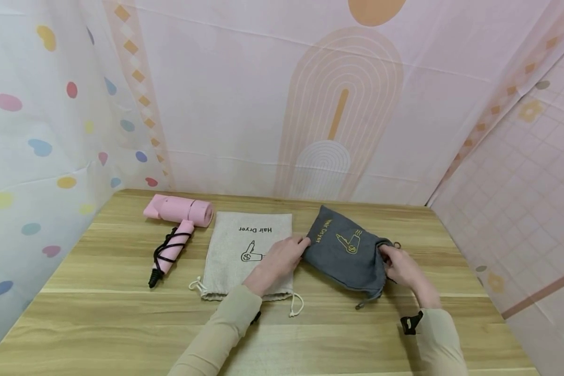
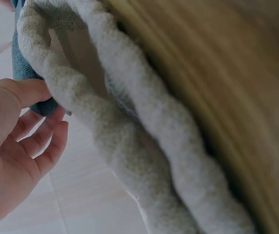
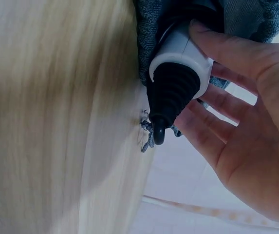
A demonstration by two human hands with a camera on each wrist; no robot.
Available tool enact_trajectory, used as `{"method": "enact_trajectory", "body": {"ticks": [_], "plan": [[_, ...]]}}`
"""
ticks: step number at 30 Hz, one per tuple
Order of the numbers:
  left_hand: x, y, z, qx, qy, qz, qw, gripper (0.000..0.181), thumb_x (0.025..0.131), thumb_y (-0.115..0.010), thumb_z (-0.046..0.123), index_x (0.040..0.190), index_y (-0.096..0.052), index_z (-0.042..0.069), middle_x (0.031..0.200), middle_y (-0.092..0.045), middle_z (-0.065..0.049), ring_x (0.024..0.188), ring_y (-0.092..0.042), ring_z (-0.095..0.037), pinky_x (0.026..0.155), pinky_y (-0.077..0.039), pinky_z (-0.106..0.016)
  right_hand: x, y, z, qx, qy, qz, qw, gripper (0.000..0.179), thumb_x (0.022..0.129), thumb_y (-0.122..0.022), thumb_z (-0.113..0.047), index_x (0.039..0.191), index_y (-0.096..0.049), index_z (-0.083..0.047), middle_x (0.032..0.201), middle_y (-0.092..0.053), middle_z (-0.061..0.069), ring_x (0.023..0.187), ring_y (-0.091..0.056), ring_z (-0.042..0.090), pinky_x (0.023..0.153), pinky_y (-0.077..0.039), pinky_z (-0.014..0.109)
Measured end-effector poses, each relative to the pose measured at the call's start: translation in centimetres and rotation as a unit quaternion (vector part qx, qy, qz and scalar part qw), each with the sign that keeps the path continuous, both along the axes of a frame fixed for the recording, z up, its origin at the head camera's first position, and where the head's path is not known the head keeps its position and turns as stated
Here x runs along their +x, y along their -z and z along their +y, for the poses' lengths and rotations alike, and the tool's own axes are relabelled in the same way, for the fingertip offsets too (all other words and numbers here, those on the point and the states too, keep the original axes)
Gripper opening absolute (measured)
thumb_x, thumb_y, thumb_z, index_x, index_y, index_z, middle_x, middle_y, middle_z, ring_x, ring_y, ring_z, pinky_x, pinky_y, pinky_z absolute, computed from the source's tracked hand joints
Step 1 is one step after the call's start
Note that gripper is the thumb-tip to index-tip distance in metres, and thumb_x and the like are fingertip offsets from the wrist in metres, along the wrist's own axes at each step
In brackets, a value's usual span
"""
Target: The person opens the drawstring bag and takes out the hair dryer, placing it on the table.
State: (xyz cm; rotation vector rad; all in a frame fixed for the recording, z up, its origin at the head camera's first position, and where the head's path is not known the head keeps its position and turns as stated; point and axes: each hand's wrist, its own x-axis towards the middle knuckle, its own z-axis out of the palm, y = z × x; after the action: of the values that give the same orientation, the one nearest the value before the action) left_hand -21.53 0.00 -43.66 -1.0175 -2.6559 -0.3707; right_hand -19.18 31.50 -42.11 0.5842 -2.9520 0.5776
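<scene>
A dark grey drawstring bag [image 1: 340, 256] printed "Hair Dryer" in yellow lies slanted on the right half of the table. My left hand [image 1: 281, 258] pinches its left edge between thumb and fingers, reaching over the beige bag. At the bag's mouth, my right hand [image 1: 402, 267] grips a white handle end [image 3: 180, 51] with a black ribbed cord sleeve [image 3: 176, 90], seen in the right wrist view. The rest of that item is hidden inside the grey cloth. In the left wrist view, the open mouth of the beige drawstring bag [image 2: 98, 114] fills the middle.
The beige bag, also printed "Hair Dryer", lies flat left of centre with white cords at its mouth. Left of it rests a pink hair dryer [image 1: 183, 210], its black cord wound round the handle. Patterned cloth [image 1: 225, 104] hangs behind the wooden table [image 1: 122, 324] and at both sides.
</scene>
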Motion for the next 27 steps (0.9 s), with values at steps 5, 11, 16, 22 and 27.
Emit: {"method": "enact_trajectory", "body": {"ticks": [5, 11, 16, 22, 27], "plan": [[0.2, 0.0, 0.0, -0.005, 0.009, 0.01, 0.9999, 0.02, 0.086, -0.059, -0.002, 0.101, -0.054, 0.008, 0.092, -0.063, -0.006, 0.081, -0.064, -0.024, 0.068, -0.053, -0.035, -0.1, 0.1, 0.4, -0.012, -0.008, 0.001, 0.9999, 0.023, 0.075, -0.056, 0.01, 0.094, -0.059, -0.003, 0.086, -0.063, 0.01, 0.071, -0.056, 0.015, 0.061, -0.045, 0.028], [0.3, -0.1, -0.3, -0.014, 0.002, 0.0, 0.9999, 0.025, 0.084, -0.06, -0.004, 0.103, -0.056, 0.01, 0.098, -0.065, -0.006, 0.084, -0.065, -0.024, 0.069, -0.054, -0.035, 0.0, 0.0, 1.0, -0.018, -0.008, -0.004, 0.9998, 0.024, 0.072, -0.058, 0.011, 0.092, -0.058, -0.002, 0.086, -0.063, 0.012, 0.072, -0.058, 0.018, 0.061, -0.046, 0.029], [0.2, -0.1, -0.7, -0.023, -0.003, -0.004, 0.9997, 0.023, 0.085, -0.06, -0.003, 0.104, -0.056, 0.01, 0.098, -0.065, -0.006, 0.084, -0.066, -0.024, 0.069, -0.054, -0.035, 0.2, -0.3, 1.5, -0.018, 0.001, -0.035, 0.9992, 0.023, 0.078, -0.064, 0.007, 0.1, -0.06, 0.0, 0.096, -0.065, 0.02, 0.079, -0.062, 0.025, 0.066, -0.05, 0.036], [0.3, -0.1, -1.1, -0.021, 0.003, -0.003, 0.9998, 0.022, 0.086, -0.06, -0.002, 0.103, -0.057, 0.011, 0.099, -0.064, -0.006, 0.083, -0.066, -0.024, 0.068, -0.054, -0.035, 0.3, -0.7, 2.4, -0.008, 0.011, -0.065, 0.9978, 0.028, 0.082, -0.067, -0.001, 0.109, -0.06, 0.0, 0.102, -0.065, 0.023, 0.085, -0.063, 0.03, 0.07, -0.052, 0.041], [0.2, -0.1, -1.2, -0.027, -0.001, -0.003, 0.9996, 0.023, 0.085, -0.06, -0.002, 0.104, -0.057, 0.011, 0.1, -0.064, -0.005, 0.084, -0.065, -0.023, 0.07, -0.054, -0.034, 0.3, -0.8, 2.8, 0.006, 0.017, -0.069, 0.9975, 0.031, 0.083, -0.067, -0.002, 0.112, -0.058, 0.003, 0.102, -0.065, 0.024, 0.086, -0.064, 0.032, 0.072, -0.053, 0.044]]}}
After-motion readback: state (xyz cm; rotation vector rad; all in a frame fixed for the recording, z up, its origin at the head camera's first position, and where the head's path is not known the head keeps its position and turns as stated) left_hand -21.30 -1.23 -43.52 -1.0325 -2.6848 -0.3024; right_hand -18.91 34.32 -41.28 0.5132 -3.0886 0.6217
